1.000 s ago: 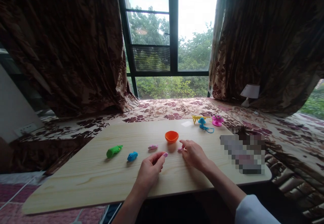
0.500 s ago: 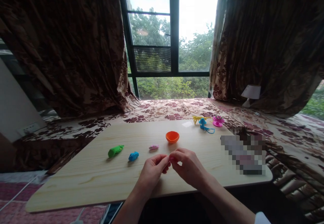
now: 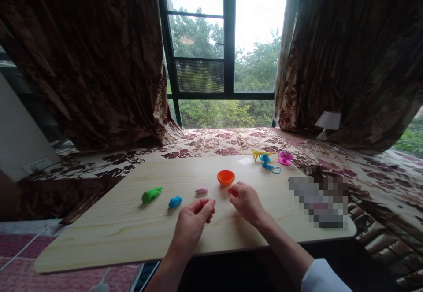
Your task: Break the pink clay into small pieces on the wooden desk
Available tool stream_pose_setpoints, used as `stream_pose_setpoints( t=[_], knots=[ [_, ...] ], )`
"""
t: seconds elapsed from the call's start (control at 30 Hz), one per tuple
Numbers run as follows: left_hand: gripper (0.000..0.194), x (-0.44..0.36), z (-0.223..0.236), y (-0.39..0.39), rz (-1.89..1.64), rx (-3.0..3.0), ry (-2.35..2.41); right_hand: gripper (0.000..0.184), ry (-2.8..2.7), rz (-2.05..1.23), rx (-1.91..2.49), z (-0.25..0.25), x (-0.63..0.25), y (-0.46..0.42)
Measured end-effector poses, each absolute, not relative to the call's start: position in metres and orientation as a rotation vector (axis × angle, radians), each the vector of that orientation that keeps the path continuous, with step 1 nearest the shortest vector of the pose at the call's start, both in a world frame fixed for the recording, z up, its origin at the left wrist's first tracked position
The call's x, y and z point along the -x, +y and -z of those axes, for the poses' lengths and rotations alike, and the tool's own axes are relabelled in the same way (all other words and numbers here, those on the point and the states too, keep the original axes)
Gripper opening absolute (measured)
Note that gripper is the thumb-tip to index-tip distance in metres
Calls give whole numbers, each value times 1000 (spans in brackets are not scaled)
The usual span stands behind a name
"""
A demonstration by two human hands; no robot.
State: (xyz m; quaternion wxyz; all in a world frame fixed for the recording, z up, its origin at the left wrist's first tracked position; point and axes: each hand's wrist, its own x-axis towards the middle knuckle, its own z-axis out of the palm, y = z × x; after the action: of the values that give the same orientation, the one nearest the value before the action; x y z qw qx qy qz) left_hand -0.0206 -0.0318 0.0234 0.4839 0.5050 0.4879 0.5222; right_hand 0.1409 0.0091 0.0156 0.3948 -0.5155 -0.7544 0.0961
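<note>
My right hand [image 3: 243, 200] hovers over the wooden table [image 3: 132, 234], just in front of a small orange bowl [image 3: 226, 177]. Its fingertips pinch a tiny pink piece [image 3: 232, 192]. My left hand [image 3: 193, 221] rests a little to the left with fingers curled together; nothing shows in them. A small pink-and-white toy [image 3: 201, 190] lies just beyond the left hand. Farther left lie a blue toy [image 3: 175, 201] and a green toy [image 3: 151, 194].
At the table's far right corner sit a yellow toy [image 3: 257, 154], a blue mushroom-like toy [image 3: 265, 158] and a magenta toy [image 3: 284, 157]. A blurred patch [image 3: 317, 199] covers the right edge. Patterned bedding, a small white lamp [image 3: 327, 122], curtains and a window lie behind.
The hands met in the middle of the table half a second ago, then parted. The right hand has moved back toward the orange bowl with the pink piece in its fingertips.
</note>
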Motion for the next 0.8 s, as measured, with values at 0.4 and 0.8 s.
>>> stream_pose_setpoints(
  t=[0.4,0.8],
  knots=[
    [36,23,-17,-28,-1243,-1185,1186,29,-2229,-53,1189,-41,-145,-13],
    [28,13,-26,-38,-1199,-1080,1008,10,-2010,-322,1010,-39,-136,-37]
  ],
)
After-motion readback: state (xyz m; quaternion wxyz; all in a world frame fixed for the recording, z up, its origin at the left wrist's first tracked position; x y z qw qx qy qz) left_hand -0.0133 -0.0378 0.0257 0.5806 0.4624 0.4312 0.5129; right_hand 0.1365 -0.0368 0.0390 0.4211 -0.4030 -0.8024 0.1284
